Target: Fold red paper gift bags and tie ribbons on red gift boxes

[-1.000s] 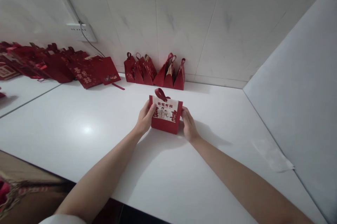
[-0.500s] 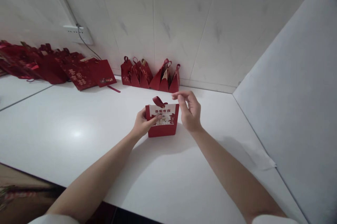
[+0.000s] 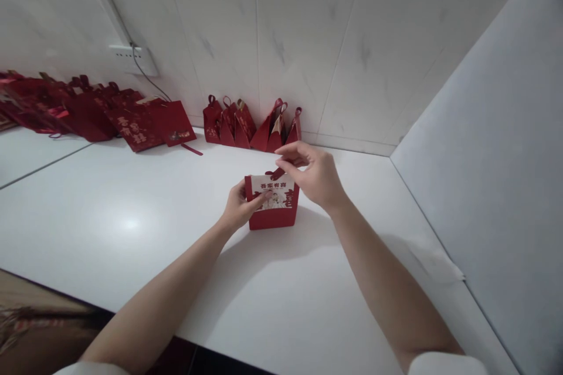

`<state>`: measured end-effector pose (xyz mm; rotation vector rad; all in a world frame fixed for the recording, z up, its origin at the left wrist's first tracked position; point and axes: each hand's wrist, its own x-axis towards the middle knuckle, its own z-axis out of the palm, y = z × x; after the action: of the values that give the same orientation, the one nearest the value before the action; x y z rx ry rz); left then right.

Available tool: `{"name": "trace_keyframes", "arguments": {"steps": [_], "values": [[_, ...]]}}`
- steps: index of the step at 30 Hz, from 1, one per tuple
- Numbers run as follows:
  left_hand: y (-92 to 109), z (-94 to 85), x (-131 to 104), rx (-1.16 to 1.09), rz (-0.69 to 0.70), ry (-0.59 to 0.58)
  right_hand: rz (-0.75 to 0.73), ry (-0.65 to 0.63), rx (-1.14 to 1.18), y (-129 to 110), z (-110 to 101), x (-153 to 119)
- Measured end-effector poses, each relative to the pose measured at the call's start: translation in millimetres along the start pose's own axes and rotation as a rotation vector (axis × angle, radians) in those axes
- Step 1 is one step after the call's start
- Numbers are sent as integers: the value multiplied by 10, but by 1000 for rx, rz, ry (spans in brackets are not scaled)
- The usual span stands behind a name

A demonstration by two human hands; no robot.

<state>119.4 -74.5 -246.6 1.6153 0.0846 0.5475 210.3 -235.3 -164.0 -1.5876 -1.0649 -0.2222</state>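
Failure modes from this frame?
The left hand's thumb lies across the printed front of the red box; squeezing might crease it.
The right hand's fingers are at the ribbon; a hard tug could tilt the box.
The row of small boxes stands just behind; a forward swing may knock one.

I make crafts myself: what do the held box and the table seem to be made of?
Box: probably card, smooth and fairly matt, judging by its flat panels and crisp edges. Table: perhaps laminate, white and glossy, reflecting a bright spot.
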Motion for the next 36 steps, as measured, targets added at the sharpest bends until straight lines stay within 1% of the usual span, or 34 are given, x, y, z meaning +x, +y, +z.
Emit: {"name": "trace_keyframes", "arguments": {"steps": [3,6,8,10,13,14,16,18,20,23,24,29,32,36], "values": [[3,-2,-2,17,4,-2,9,-9,12,-24,-106,14],[25,-23,7,55,44,-1,34,-109,-22,-67,-154,9],[70,-38,14,112,149,23,54,-155,-70,-94,-171,3],[143,-46,15,216,314,40,47,-138,-91,-113,-174,-2],[265,-32,-1,430,548,18,-20,-128,-84,-125,-146,-5],[297,-21,-10,494,598,12,-48,-135,-87,-126,-134,-6],[337,2,-27,576,653,13,-97,-140,-102,-125,-115,-5],[350,23,-43,601,658,23,-130,-140,-114,-125,-110,-4],[354,41,-58,603,630,32,-140,-139,-130,-129,-116,-2],[360,68,-84,599,579,47,-109,-137,-187,-142,-131,-1],[360,78,-93,600,568,57,-91,-156,-203,-145,-136,-2],[321,114,-123,632,560,116,-2,-335,-204,-145,-168,-16],[296,115,-125,642,553,116,77,-369,-187,-129,-185,-21],[292,108,-126,640,544,103,169,-410,-101,-102,-202,-12]]}}
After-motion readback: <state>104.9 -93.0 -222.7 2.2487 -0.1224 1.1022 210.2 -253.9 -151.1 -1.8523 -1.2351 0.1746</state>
